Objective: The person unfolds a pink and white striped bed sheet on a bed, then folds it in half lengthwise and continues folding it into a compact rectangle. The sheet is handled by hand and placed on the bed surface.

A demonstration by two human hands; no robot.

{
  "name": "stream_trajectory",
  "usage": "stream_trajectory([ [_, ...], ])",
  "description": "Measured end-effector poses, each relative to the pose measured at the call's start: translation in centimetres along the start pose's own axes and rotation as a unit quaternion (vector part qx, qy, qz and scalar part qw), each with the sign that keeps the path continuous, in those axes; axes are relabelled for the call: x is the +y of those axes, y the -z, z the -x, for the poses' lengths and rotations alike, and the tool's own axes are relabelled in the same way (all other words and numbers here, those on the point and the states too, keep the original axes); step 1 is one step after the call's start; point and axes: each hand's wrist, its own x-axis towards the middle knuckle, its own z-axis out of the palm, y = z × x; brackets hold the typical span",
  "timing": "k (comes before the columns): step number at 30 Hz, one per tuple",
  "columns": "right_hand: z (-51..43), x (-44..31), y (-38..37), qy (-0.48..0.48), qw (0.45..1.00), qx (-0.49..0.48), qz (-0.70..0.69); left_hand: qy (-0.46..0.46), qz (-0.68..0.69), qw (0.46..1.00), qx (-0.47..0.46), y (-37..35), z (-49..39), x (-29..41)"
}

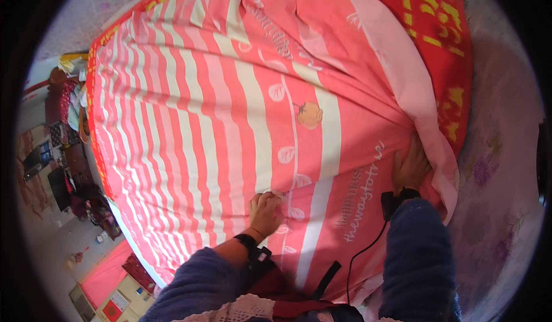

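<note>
A pink, cream and coral striped fabric bedcover (241, 128), printed with leaves, a flower and lettering, is spread before me with long creases across it. Near its middle, my left hand (265, 214) has its fingers curled in on a small pinched fold of the cloth. My right hand (412, 167) rests on the cover at the right, close to its pale pink border (424, 106). Creases run together at the right fingertips, which are in shadow, so their grip is unclear. Both wrists wear dark bands, and a black cable hangs from the right one.
Red cloth with yellow patterns (435, 42) shows beneath the cover at the upper right. A pale purple flowered surface (496, 171) lies beyond it. Dark furniture with piled items (73, 162) stands at the left. A cabinet (125, 300) is at the lower left.
</note>
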Motion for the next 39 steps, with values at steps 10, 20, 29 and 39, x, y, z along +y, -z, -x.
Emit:
stream_trajectory([
  [10, -0.4, -0.1, 1.3, -0.057, 0.995, -0.079, -0.031, 0.146, 0.015, 0.986, 0.074, 11.5, -45.1, 4.1],
  [20, -0.2, 0.8, 0.6, -0.05, 0.985, -0.102, -0.129, -0.228, -0.329, 0.895, 0.196, 13.4, -59.5, 16.9],
  [29, -0.3, 0.9, 1.1, -0.037, 0.994, -0.047, -0.097, -0.274, 0.116, 0.943, 0.151, 10.5, -56.5, 25.2],
  [39, -0.3, 0.6, 1.1, -0.043, 0.994, -0.051, -0.089, 0.033, 0.031, 0.991, 0.124, 8.7, -54.8, 6.8],
])
